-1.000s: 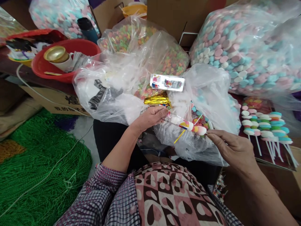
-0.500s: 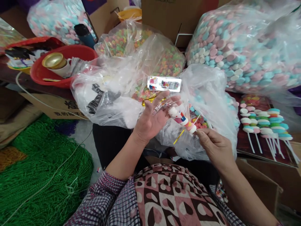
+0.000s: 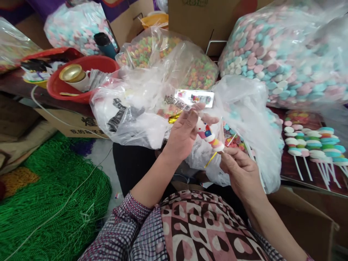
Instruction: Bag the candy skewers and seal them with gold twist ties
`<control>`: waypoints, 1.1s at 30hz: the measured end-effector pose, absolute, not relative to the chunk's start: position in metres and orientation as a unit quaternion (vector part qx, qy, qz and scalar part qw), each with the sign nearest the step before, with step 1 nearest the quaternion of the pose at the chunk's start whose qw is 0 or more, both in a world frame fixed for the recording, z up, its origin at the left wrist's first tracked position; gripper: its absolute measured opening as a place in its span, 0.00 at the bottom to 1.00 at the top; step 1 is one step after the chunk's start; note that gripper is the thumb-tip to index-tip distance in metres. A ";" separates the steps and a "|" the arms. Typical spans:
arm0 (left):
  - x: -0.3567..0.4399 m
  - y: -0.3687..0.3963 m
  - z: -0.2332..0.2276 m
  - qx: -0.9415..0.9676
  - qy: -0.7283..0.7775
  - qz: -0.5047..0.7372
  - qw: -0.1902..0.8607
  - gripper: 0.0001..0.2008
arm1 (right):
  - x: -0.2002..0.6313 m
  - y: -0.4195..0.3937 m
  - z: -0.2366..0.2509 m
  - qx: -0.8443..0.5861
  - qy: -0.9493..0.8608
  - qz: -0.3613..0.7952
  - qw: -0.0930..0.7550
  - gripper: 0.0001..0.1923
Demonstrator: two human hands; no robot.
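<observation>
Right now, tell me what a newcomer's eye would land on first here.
At centre, the left hand and right hand hold a candy skewer between them. Behind, at upper right, bulges a huge bag of pastel candies. A heap of green cord fills the lower left.

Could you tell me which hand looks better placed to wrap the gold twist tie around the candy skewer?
Probably the right hand: it pinches the skewer's lower end, where the gold twist tie hangs. The left hand steadies the top of the candy skewer.
</observation>
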State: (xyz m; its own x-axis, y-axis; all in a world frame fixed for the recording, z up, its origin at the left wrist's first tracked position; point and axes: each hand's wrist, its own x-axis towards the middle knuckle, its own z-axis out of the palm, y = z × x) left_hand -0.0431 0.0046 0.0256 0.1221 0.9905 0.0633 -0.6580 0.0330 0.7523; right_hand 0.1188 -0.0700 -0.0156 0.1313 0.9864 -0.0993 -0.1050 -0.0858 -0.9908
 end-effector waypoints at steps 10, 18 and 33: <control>-0.023 -0.009 0.013 0.283 0.258 0.592 0.710 0.16 | 0.089 -0.070 -0.026 -0.497 -0.336 0.546 0.585 0.15; -0.024 -0.007 0.019 0.281 0.267 0.611 0.690 0.13 | 0.101 -0.068 -0.027 -0.504 -0.396 0.564 0.521 0.16; -0.052 0.008 0.033 0.299 0.211 0.636 0.679 0.13 | 0.106 -0.071 -0.043 -0.532 -0.408 0.517 0.532 0.17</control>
State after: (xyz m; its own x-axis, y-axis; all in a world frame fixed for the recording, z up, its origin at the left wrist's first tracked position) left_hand -0.0522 0.0082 0.0332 0.1023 0.9903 0.0939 -0.7376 0.0122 0.6752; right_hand 0.1057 -0.0708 -0.0431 0.1327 0.9845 -0.1150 -0.1155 -0.0999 -0.9883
